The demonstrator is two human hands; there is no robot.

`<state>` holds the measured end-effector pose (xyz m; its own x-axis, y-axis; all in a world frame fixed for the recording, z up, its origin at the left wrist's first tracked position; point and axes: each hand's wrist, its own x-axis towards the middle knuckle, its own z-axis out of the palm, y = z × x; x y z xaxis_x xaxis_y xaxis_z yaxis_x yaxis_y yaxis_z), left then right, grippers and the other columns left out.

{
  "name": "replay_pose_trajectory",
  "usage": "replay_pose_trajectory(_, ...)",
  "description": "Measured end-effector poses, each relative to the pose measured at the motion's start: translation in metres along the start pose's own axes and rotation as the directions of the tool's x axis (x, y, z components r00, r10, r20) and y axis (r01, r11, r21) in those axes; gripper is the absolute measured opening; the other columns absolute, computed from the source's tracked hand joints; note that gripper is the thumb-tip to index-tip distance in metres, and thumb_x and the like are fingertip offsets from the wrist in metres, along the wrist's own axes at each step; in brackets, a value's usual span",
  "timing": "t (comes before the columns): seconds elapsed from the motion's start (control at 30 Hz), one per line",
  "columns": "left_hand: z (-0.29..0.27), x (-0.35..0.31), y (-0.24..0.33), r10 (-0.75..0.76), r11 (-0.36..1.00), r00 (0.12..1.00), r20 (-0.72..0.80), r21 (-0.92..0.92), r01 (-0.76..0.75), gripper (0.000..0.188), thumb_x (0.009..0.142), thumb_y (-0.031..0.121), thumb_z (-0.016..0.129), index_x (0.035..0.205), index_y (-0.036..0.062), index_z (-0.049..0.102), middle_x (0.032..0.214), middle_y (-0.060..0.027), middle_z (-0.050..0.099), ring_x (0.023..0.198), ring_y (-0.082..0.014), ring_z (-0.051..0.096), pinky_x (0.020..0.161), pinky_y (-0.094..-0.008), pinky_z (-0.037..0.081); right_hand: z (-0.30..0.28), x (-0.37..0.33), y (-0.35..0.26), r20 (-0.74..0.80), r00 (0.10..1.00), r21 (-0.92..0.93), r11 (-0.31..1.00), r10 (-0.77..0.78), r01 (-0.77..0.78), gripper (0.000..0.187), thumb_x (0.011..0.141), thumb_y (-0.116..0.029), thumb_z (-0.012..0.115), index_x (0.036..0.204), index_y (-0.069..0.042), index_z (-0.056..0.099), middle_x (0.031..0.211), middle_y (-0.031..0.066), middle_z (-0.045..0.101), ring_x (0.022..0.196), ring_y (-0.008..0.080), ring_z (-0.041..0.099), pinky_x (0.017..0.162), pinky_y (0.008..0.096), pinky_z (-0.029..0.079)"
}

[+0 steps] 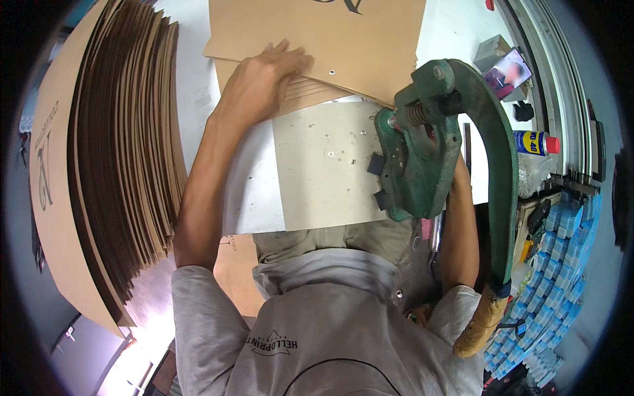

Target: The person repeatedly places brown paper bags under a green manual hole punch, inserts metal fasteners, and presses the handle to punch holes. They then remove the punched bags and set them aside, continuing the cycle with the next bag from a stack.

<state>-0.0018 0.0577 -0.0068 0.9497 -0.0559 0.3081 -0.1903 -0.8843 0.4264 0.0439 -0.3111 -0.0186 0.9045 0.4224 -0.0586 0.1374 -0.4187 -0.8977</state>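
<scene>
"So, what is the left hand [261,84] doing?"

"It lies at the upper centre of the frame, fingers [288,61] loosely bent and a little parted, resting on the brown card sheet [370,49]. They don't close round anything that I can see."

"And where is that sheet, compared with them?"

"Right under the fingertips, spreading up and right to the top edge of the frame. More brown sheets [307,92] fan out beneath it, just beside the wrist."

"What about the right hand?"

"Hidden behind the green press [422,178], right of centre, so I can't tell whether it is open or gripping. Only the right forearm [463,218] shows, below it."

"Does the sheet reach the press?"

"Its lower right corner comes up to the press head; I can't tell if they touch."

"Further out?"

"A pale board [317,181] lies at the centre, dotted with small bits. A tall stack of brown card [135,132] fills the left side. At the upper right sit a phone [508,74] and a red-capped spray can [531,143]; blue packs [555,257] heap up lower right."
</scene>
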Motion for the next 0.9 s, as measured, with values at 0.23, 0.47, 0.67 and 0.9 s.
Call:
replay_pose_trajectory(0.23, -0.007, 0.008, 0.007, 0.21, 0.973, 0.97, -0.125, 0.121, -0.195, 0.035, 0.092, 0.011, 0.068, 0.127, 0.0125, 0.072, 0.134, -0.0137, 0.067, 0.136, -0.0366, 0.055, 0.121, -0.0531, 0.035, -0.004, -0.005, 0.007, -0.001, 0.997, -0.003, 0.997, 0.083, -0.083, 0.042, 0.091, -0.008, 0.071, 0.131, -0.001, 0.062, 0.118, 0.0091, 0.07, 0.103, 0.0191, 0.067, 0.093, 0.0337, 0.052)
replay_pose_trajectory(0.47, 0.005, 0.018, -0.019, 0.14, 0.99, 0.987, 0.079, -0.032, -0.137, 0.044, 0.089, 0.01, 0.065, 0.133, 0.0148, 0.07, 0.147, -0.0139, 0.059, 0.146, -0.0364, 0.044, 0.125, -0.058, 0.025, -0.004, -0.005, 0.009, -0.009, 0.989, 0.005, 0.989, 0.15, -0.15, 0.047, 0.093, -0.01, 0.069, 0.138, -0.002, 0.06, 0.124, 0.01, 0.07, 0.107, 0.0205, 0.067, 0.096, 0.0349, 0.052)
replay_pose_trajectory(0.67, -0.001, 0.028, 0.0, 0.209, 0.974, 0.975, -0.08, 0.109, -0.2, 0.04, 0.091, 0.01, 0.063, 0.13, 0.0136, 0.071, 0.142, -0.0136, 0.062, 0.143, -0.036, 0.048, 0.125, -0.055, 0.027, -0.006, -0.006, 0.019, 0.017, 0.976, 0.117, 0.969, 0.217, -0.218, 0.063, 0.093, -0.008, 0.071, 0.151, -0.004, 0.049, 0.134, 0.0114, 0.066, 0.116, 0.0209, 0.064, 0.104, 0.0356, 0.049)
replay_pose_trajectory(0.9, 0.008, 0.034, -0.012, 0.134, 0.991, 0.982, 0.13, -0.011, -0.134, 0.052, 0.082, 0.011, 0.068, 0.134, 0.0142, 0.068, 0.151, -0.0128, 0.055, 0.148, -0.0342, 0.04, 0.126, -0.0557, 0.024, -0.002, -0.008, 0.033, -0.053, 0.95, 0.108, 0.948, 0.307, -0.301, 0.057, 0.099, -0.011, 0.064, 0.152, -0.003, 0.047, 0.136, 0.0136, 0.064, 0.118, 0.022, 0.064, 0.104, 0.0358, 0.049)
